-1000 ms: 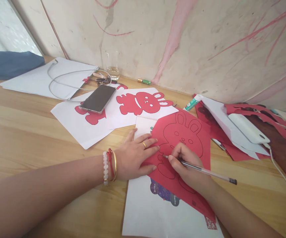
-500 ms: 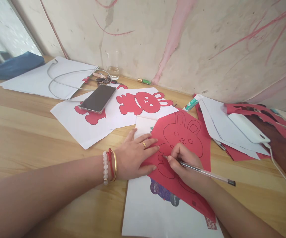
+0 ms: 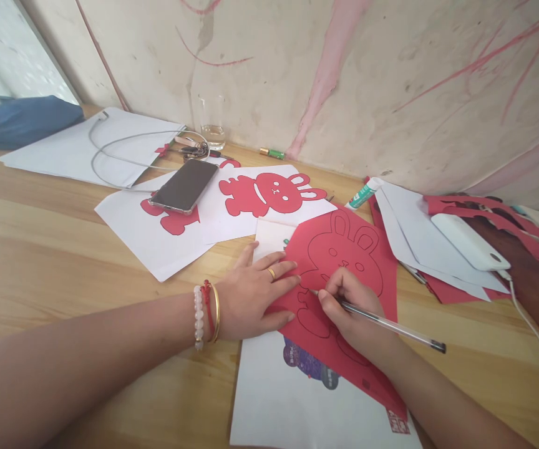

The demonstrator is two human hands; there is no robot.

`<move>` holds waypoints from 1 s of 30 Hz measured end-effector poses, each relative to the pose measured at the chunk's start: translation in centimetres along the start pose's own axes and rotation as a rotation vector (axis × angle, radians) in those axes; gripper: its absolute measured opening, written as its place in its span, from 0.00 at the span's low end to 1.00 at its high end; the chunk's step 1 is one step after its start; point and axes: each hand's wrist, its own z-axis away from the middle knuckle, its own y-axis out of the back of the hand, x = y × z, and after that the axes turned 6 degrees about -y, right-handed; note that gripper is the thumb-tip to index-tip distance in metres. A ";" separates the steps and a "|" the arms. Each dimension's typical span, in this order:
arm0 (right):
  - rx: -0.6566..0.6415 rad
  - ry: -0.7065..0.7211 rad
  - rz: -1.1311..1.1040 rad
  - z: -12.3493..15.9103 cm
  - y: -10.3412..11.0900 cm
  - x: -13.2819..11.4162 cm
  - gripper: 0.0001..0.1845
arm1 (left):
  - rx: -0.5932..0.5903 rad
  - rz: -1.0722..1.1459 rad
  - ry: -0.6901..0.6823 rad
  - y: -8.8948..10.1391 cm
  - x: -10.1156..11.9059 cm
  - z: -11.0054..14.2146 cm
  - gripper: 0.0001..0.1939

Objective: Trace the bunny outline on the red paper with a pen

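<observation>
- Pen work on a red paper sheet (image 3: 388, 290): right hand (image 3: 351, 312) curled around a clear ballpoint pen (image 3: 391, 327), fingers closed firmly on the barrel, tip hidden behind the fingertips.
- Left hand (image 3: 251, 296) lying flat on the sheet's left part, fingers (image 3: 279, 268) spread and open, gripping nothing, pinning the paper down.
- Black rabbit outline (image 3: 344, 249) on the sheet, between and just above both hands; sheet lying askew on a white printed sheet (image 3: 288, 405), atop a wooden table (image 3: 63, 262).
- Step in hand, by appearance: drawing or tracing along the rabbit's lower left.
- Call of the next stroke, as judged: pen point kept on the line, left palm pressing steadily against any slip.
- Nearby: smartphone (image 3: 184, 185) on white paper, red rabbit cut-out (image 3: 269, 194), glue stick (image 3: 362, 194), white power bank (image 3: 466, 242), drinking glass (image 3: 213, 136) against the wall.
</observation>
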 end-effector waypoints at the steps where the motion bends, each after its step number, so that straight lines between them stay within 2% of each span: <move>1: -0.001 -0.004 0.005 0.0 0.0 0.0 0.13 | 0.001 0.002 -0.001 0.0 0.0 0.0 0.25; 12: -0.035 -0.038 0.004 0.1 0.0 -0.1 0.13 | 0.013 0.001 -0.003 0.1 0.0 0.1 0.24; 17: 0.050 0.012 -0.204 -0.2 0.0 -0.1 0.12 | -0.005 0.021 0.003 0.1 0.1 0.0 0.25; 22: 0.104 -0.017 -0.386 -0.9 0.4 0.1 0.12 | -0.016 0.019 0.008 0.5 0.2 -0.1 0.25; 30: 0.081 -0.020 -0.433 -1.2 0.5 -0.1 0.13 | -0.004 -0.029 0.003 0.4 -0.3 0.1 0.26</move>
